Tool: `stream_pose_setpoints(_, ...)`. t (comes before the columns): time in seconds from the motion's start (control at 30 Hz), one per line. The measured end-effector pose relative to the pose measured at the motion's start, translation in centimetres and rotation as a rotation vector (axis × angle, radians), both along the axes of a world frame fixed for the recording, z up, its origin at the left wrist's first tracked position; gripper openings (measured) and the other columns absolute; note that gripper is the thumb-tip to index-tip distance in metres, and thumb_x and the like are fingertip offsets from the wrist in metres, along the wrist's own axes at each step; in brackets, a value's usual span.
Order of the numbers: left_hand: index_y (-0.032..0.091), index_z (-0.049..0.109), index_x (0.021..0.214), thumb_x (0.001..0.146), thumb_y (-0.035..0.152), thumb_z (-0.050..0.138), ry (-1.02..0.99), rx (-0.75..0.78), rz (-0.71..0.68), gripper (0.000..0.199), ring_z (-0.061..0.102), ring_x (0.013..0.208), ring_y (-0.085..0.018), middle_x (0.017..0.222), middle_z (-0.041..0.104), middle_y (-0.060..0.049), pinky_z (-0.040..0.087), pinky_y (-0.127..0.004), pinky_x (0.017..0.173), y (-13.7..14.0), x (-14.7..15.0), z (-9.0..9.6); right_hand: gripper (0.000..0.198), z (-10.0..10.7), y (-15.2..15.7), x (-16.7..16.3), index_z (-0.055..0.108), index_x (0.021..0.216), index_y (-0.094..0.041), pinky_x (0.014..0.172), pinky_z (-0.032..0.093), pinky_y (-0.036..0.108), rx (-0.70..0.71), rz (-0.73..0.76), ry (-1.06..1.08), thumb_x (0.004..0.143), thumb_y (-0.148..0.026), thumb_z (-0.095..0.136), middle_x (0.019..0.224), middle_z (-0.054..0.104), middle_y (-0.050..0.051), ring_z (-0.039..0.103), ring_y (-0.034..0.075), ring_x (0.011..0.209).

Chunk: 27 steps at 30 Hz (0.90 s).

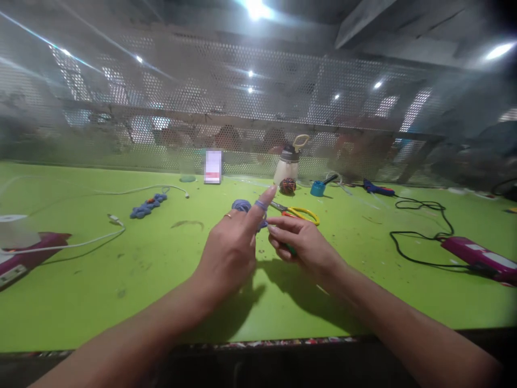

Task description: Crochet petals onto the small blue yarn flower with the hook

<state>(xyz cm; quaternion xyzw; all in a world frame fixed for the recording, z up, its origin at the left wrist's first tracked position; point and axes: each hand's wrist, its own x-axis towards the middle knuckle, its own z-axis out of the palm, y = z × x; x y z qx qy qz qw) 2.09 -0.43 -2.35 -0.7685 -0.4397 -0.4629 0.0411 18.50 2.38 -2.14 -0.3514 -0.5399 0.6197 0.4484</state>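
My left hand [230, 250] is over the table with its index finger raised. Blue-purple yarn [262, 205] is wound round that finger, and the remaining fingers curl under, mostly hidden. My right hand [301, 240] pinches close to the left fingertips. A green handle [290, 249], looking like a crochet hook's, shows under its fingers; the tip is too small to make out. Just beyond the left hand sits a ball of the same yarn [241, 205]. Scissors [301, 214] with yellow and red grips lie behind the right hand.
On the green table [141, 302] stand a phone [212, 167], a bottle [286, 164], a dark orange-flecked ball [287, 186] and a blue pot [318, 188]. A crocheted strip [148, 206] lies left. Cables run to power strips [480, 256] at both sides; a glue gun [377, 188] is back right.
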Motion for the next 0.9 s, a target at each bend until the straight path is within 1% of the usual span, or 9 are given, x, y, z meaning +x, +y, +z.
stream_pose_setpoints(0.03,0.031,0.036,0.148,0.082,0.006,0.054,-0.097,-0.002,-0.040,0.073,0.059,0.077,-0.021,0.091,0.070,-0.006,0.045,-0.037,0.072,0.0,0.0,0.1,0.031,-0.1,-0.1,-0.1,0.072,0.097,-0.015,0.039,0.020,0.019,0.012,-0.001,0.055,0.071,-0.031,0.079,0.054,0.055,-0.005,0.040,0.004,0.039)
stream_pose_setpoints(0.07,0.031,0.036,0.148,0.083,0.009,0.057,-0.232,-0.057,-0.106,0.072,0.060,0.077,-0.020,0.091,0.071,-0.006,0.047,-0.036,0.073,0.1,0.0,0.3,0.031,-0.2,-0.2,-0.2,0.072,0.097,-0.016,0.038,0.020,0.019,0.035,-0.007,0.101,0.072,-0.032,0.079,0.054,0.055,-0.005,0.040,0.004,0.038)
stream_pose_setpoints(0.2,0.023,0.035,0.148,0.072,0.015,0.076,-0.858,-0.508,-0.457,0.087,0.065,0.076,-0.017,0.083,0.073,-0.002,0.052,-0.032,0.076,0.3,-0.4,1.8,0.022,-0.3,-0.4,-0.2,0.073,0.095,-0.018,0.036,0.024,0.019,0.209,-0.055,0.169,0.077,-0.031,0.076,0.055,0.056,-0.005,0.040,0.004,0.039)
stream_pose_setpoints(0.3,0.018,0.041,0.144,0.062,0.009,0.083,-1.063,-0.715,-0.558,0.093,0.067,0.075,-0.016,0.077,0.073,-0.001,0.052,-0.031,0.077,0.2,-0.9,2.7,0.017,-0.1,-0.4,0.3,0.074,0.096,-0.019,0.037,0.029,0.020,0.411,-0.054,0.087,0.081,-0.027,0.072,0.053,0.054,-0.005,0.041,0.005,0.040)
stream_pose_setpoints(0.37,0.016,0.045,0.141,0.059,0.006,0.084,-1.101,-0.763,-0.576,0.091,0.067,0.073,-0.016,0.074,0.073,-0.001,0.052,-0.030,0.076,0.1,-1.1,2.9,0.017,0.3,-0.4,0.8,0.074,0.099,-0.019,0.039,0.032,0.021,0.529,-0.064,-0.012,0.083,-0.024,0.070,0.053,0.054,-0.005,0.042,0.006,0.041)
stream_pose_setpoints(0.47,0.015,0.049,0.137,0.059,0.006,0.085,-1.115,-0.778,-0.593,0.087,0.066,0.067,-0.015,0.068,0.071,0.001,0.051,-0.028,0.072,0.2,-1.5,3.0,0.021,0.7,-0.2,1.5,0.074,0.103,-0.018,0.040,0.035,0.022,0.641,-0.084,-0.136,0.084,-0.024,0.069,0.056,0.056,-0.004,0.043,0.006,0.042)
stream_pose_setpoints(0.6,0.018,0.046,0.141,0.058,0.004,0.084,-1.123,-0.778,-0.590,0.091,0.064,0.066,-0.014,0.068,0.069,0.002,0.051,-0.027,0.070,0.1,-1.7,3.3,0.021,1.1,0.3,2.2,0.075,0.103,-0.017,0.041,0.037,0.023,0.795,-0.115,-0.255,0.084,-0.022,0.068,0.059,0.058,-0.002,0.044,0.007,0.044)
stream_pose_setpoints(0.77,0.019,0.041,0.144,0.063,0.004,0.081,-1.057,-0.734,-0.566,0.092,0.064,0.070,-0.014,0.070,0.070,0.001,0.051,-0.028,0.072,-0.5,-1.7,3.7,0.015,1.7,0.6,2.8,0.076,0.096,-0.018,0.056,0.048,0.025,1.080,-0.174,-0.413,0.086,-0.017,0.065,0.076,0.073,0.004,0.061,0.012,0.061)
stream_pose_setpoints(0.9,0.019,0.042,0.143,0.064,0.005,0.081,-1.025,-0.710,-0.563,0.089,0.065,0.071,-0.015,0.073,0.071,0.000,0.052,-0.028,0.070,-0.7,-1.6,3.6,0.015,1.9,0.7,3.2,0.076,0.095,-0.019,0.065,0.052,0.028,1.181,-0.189,-0.485,0.088,-0.017,0.063,0.080,0.076,0.005,0.067,0.014,0.069)
